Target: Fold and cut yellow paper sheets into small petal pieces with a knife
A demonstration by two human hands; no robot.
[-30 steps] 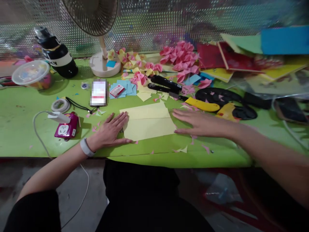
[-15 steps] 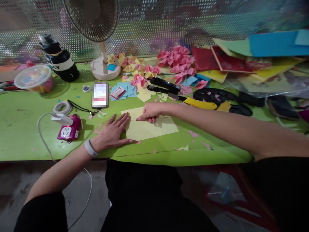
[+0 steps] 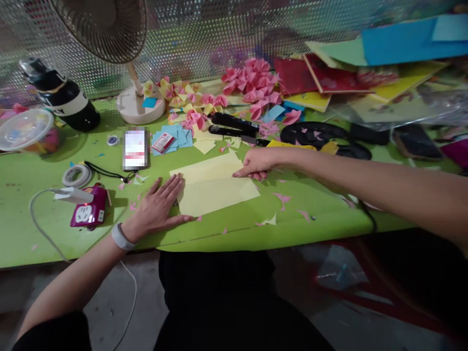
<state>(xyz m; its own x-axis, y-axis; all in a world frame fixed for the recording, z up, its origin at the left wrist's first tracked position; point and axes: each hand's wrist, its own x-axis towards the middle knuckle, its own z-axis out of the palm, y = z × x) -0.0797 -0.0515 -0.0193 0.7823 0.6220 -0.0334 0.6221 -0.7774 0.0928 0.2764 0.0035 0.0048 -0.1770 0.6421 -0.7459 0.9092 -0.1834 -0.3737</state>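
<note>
A folded pale yellow paper sheet lies on the green table in front of me. My left hand rests flat beside the sheet's left edge, fingers spread, thumb along its lower left corner. A white band sits on that wrist. My right hand reaches in from the right, its fingers drawn together and pressing down at the right end of the sheet's crease. Neither hand lifts anything.
Behind the sheet lie a black stapler, blue paper squares, a phone and piles of pink folded papers. A fan base, a black bottle, a tape roll and a magenta plug adapter are at left. Scissors lie at right.
My right hand went from flat at the sheet's right edge to the left part of the crease, then slid right along it. My left hand stayed put. The view shifted slightly.
</note>
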